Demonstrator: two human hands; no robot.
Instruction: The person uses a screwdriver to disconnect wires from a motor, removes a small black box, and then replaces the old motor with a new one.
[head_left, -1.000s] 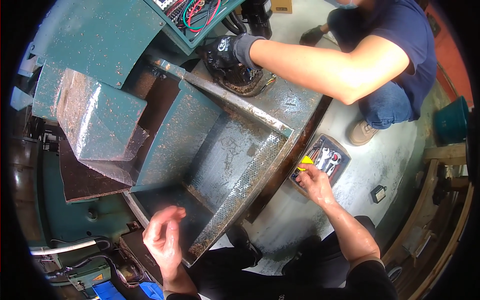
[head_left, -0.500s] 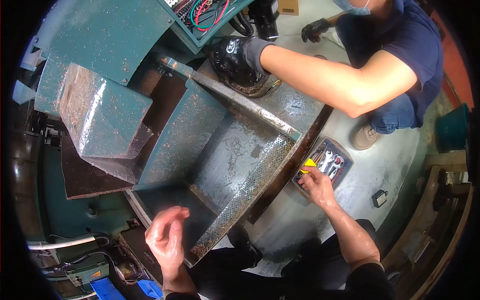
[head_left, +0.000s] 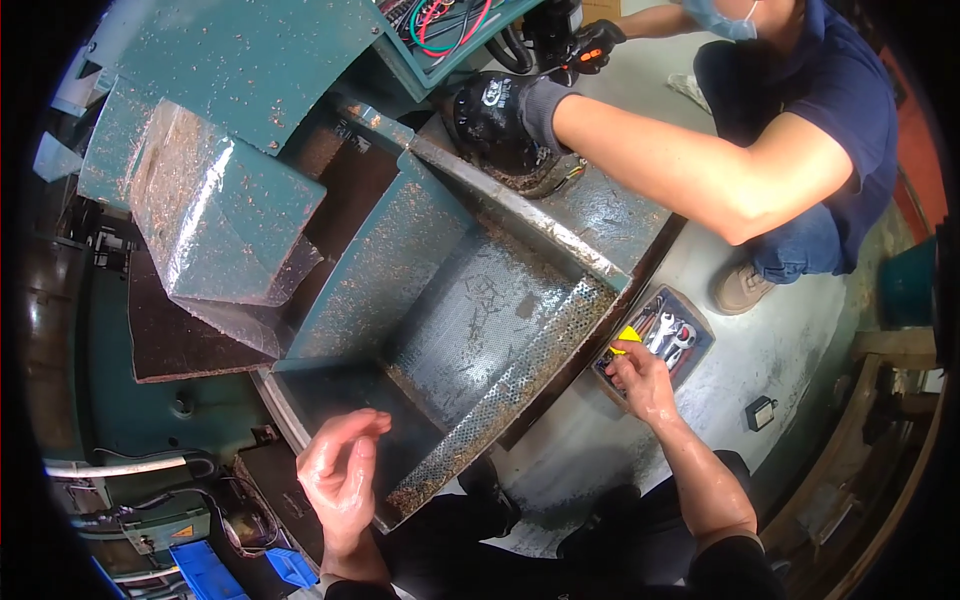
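Observation:
My right hand (head_left: 642,383) is over a grey tool bin (head_left: 708,338) on the floor, its fingers bent in and pressed together. A small yellow piece (head_left: 627,339) lies right against the fingertips; whether they grip it, I cannot make out. Beside it in the bin lie wrenches (head_left: 667,325) and a ratchet-like tool (head_left: 683,340). My left hand (head_left: 340,470) hovers over the near end of a metal trough (head_left: 470,310), fingers curved, thumb apart, nothing in it. Both hands look wet or oily.
Across from me a crouching co-worker's black-gloved hand (head_left: 490,115) rests on a round part; the other gloved hand (head_left: 597,48) holds an orange-handled tool. A chip-covered green machine cover (head_left: 230,220) stands left. A small black box (head_left: 760,412) lies on the floor; blue bins (head_left: 207,572) sit lower left.
The view has shifted slightly, so the scene sits a little further right. The co-worker's farther hand has moved left toward the round part, its orange-handled tool now visible. My hands keep nearly the same poses.

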